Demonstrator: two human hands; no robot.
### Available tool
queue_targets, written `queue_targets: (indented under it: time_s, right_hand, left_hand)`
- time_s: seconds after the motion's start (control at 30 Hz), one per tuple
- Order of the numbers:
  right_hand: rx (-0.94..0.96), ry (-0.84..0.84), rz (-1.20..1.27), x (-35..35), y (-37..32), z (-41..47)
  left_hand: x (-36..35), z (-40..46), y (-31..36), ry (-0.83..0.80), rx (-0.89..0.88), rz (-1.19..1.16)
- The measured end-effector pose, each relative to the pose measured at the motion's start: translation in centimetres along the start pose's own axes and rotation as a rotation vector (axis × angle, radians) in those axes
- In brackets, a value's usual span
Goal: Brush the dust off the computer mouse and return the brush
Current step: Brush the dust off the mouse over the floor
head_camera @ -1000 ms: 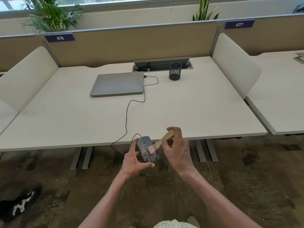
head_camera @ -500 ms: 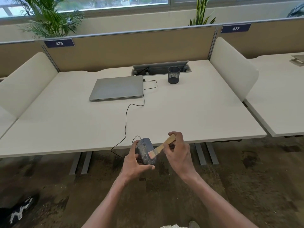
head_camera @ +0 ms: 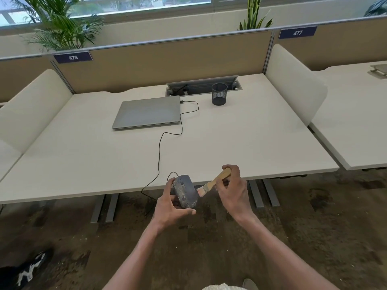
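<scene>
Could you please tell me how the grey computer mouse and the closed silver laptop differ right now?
The grey computer mouse is held in the left hand off the desk's front edge, while the closed silver laptop lies flat on the white desk. The mouse is small, rounded and dusty; the laptop is broad, flat and looks clean. Both are greyish, and a black cable runs between them.

Laptop (head_camera: 147, 111) on desk (head_camera: 240, 143), pen cup (head_camera: 219, 94) right of it.

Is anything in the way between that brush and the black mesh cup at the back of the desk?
Nothing visible. The brush is in the right hand beside the mouse; bare desk lies between it and the cup.
</scene>
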State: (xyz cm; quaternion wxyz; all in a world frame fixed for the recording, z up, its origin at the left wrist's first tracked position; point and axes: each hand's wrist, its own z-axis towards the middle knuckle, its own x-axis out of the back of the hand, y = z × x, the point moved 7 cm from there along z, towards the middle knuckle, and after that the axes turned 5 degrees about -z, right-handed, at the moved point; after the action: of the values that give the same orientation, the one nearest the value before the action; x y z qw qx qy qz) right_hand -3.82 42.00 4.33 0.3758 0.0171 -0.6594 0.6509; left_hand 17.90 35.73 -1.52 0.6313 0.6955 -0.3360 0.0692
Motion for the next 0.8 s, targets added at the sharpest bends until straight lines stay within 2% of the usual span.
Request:
queue_targets:
  time_s: [0.43,0.8]
  right_hand:
    - [0.181,0.002,0.040,0.0,-3.4,-3.2]
    - [0.220,-0.004,0.056,0.2,-3.6,-3.9]
  left_hand:
    - [0.1,-0.8,1.3,0.049,0.027,-0.073]
    - [0.8,-1.6,1.4,0.080,0.016,-0.102]
